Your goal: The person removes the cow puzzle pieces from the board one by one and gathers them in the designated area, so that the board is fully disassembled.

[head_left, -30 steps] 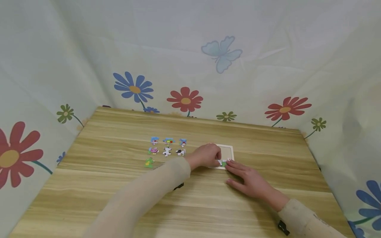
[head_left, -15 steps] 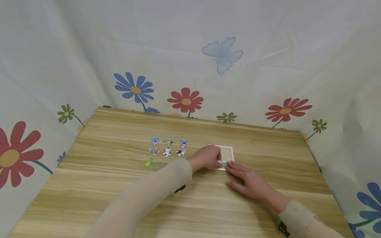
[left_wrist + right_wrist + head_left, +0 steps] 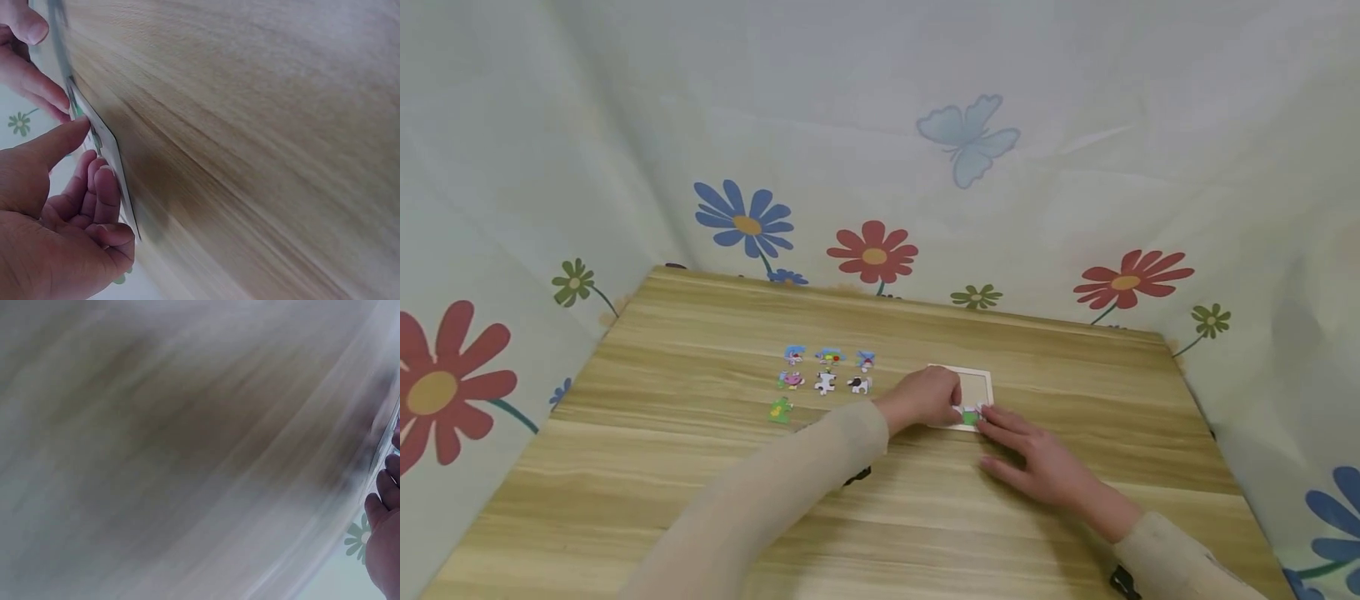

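A small light wooden puzzle frame (image 3: 970, 369) lies flat on the table, with green-and-white jigsaw pieces (image 3: 970, 418) along its near edge. My left hand (image 3: 925, 395) is over the frame's left part, its fingers bent. In the left wrist view the thumb (image 3: 75, 130) and curled fingertips meet the frame at a jigsaw piece, mostly hidden by the hand. My right hand (image 3: 1037, 460) reaches in from the right with straight fingers, fingertips at the frame's near right corner. Only part of the right hand (image 3: 389, 534) shows in the right wrist view.
Left of the frame, several loose jigsaw pieces (image 3: 826, 382) lie in rows, including a green one (image 3: 780, 409) nearest me. The wood-grain table (image 3: 700, 467) ends at a flower-printed curtain (image 3: 820, 108) at the back and sides.
The pieces in the frame now show a wider green patch between my hands. Both hands keep nearly the same place; the whole scene shifts slightly rightward with the head.
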Demonstrator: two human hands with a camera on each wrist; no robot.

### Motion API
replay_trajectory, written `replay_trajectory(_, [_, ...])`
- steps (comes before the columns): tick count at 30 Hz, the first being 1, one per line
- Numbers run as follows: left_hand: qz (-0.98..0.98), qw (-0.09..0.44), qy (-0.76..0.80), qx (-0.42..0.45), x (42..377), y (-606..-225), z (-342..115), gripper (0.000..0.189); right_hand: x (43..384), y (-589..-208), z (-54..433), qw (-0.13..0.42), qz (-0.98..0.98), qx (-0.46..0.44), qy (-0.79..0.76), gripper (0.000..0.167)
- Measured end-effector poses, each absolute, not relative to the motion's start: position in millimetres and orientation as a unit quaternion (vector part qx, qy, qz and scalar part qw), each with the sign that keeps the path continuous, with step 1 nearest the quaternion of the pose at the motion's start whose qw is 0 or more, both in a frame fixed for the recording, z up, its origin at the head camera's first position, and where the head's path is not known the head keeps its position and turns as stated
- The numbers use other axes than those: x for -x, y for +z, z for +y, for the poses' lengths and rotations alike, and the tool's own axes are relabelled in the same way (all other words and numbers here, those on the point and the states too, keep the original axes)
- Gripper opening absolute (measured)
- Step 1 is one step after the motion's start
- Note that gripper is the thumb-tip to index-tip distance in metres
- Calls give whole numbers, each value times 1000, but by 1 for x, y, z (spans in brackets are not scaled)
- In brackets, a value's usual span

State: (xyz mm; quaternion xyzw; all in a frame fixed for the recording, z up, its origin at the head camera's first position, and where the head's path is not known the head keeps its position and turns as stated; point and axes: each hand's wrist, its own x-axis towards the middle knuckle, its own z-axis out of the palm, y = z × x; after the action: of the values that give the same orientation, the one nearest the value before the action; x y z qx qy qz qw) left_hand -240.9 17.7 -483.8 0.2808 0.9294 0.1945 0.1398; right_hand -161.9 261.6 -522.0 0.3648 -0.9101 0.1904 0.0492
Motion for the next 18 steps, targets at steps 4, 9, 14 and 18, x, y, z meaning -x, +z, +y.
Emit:
replay_trajectory(4, [930,143,193,-278,241,-483,20,17,160,-520,266,33,-916,-354,185,56])
replay_trajectory(9, [932,145,183,-277,242,-484,21,18,161,-520,266,30,-918,-351,183,54])
replay_trajectory(14, [933,149,181,-274,241,-483,22,18,160,-521,266,29,-918,-351,183,55])
replay_trajectory(18, [934,140,186,-272,239,-482,22,18,160,-521,266,31,-919,-348,181,56])
